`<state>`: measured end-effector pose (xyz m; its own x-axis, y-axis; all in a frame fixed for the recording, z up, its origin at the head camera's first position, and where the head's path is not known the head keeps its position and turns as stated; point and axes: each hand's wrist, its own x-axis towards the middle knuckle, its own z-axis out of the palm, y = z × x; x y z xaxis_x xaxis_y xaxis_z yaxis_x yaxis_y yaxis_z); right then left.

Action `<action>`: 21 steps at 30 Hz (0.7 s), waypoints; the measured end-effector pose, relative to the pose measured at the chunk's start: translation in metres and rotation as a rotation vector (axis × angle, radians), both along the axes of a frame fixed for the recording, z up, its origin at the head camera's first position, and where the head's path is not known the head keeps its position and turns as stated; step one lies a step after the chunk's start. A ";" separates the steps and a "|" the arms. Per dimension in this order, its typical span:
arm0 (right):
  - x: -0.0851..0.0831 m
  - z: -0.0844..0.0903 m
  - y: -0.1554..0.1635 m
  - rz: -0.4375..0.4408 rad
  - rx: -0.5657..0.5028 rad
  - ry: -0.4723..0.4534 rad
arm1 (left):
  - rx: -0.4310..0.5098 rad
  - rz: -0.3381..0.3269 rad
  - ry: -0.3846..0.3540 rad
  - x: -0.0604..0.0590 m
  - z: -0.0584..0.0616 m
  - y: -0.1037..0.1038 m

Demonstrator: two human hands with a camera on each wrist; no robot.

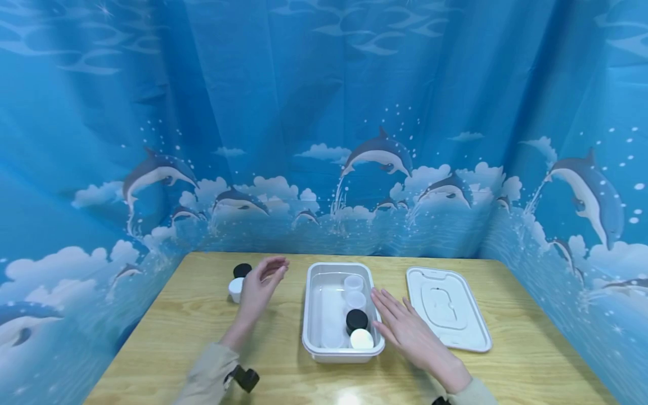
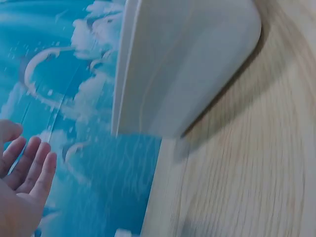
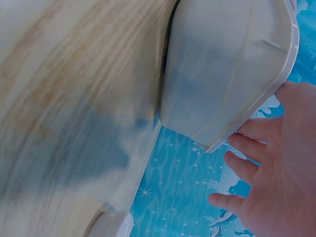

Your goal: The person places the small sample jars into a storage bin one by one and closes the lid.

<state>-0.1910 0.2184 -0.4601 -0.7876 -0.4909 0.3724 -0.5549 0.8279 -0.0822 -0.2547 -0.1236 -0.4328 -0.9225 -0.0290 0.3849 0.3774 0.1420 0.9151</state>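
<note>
A white plastic box (image 1: 331,326) stands on the table, with round screw-top jars in a row along its right side. Two look pale and translucent, another has a black lid (image 1: 356,319), and the nearest has a white lid (image 1: 361,338). My right hand (image 1: 407,332) lies against the right rim of the box, fingers extended; in the right wrist view the fingertips (image 3: 247,129) touch that rim. My left hand (image 1: 261,289) hovers left of the box, loosely bent and holding nothing. Beside it are a white jar (image 1: 235,288) and a black-lidded one (image 1: 242,270), partly hidden by the hand.
A white rectangular lid (image 1: 445,315) with a raised centre panel lies flat to the right of the box. The wooden table (image 1: 172,343) ends at a blue curtain (image 1: 314,140) printed with dolphins, which hangs behind and at both sides.
</note>
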 end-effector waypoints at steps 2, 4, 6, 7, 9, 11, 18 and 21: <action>0.000 0.000 0.000 0.002 0.000 0.002 | 0.009 0.048 0.011 -0.001 -0.001 -0.012; 0.000 0.000 0.000 0.004 0.000 0.006 | 0.013 0.095 0.006 -0.001 -0.003 -0.024; 0.000 0.000 0.000 0.006 0.000 0.012 | 0.027 0.141 0.000 -0.001 -0.006 -0.035; 0.000 0.000 0.000 0.007 0.000 0.014 | 0.027 0.166 -0.004 -0.001 -0.008 -0.041; 0.000 0.000 0.000 0.010 -0.002 0.020 | 0.015 0.217 -0.023 -0.002 -0.010 -0.050; 0.001 0.000 0.000 0.011 -0.003 0.024 | 0.000 0.261 -0.044 -0.002 -0.013 -0.058; 0.001 0.000 0.000 0.007 -0.007 0.017 | -0.068 0.339 -0.125 -0.005 -0.028 -0.079; 0.001 0.000 0.000 0.006 -0.006 0.010 | -0.116 0.351 -0.156 -0.006 -0.034 -0.084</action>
<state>-0.1900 0.2183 -0.4603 -0.7805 -0.4937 0.3835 -0.5610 0.8238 -0.0812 -0.2603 -0.2075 -0.4671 -0.9119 -0.3169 0.2607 0.1458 0.3436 0.9277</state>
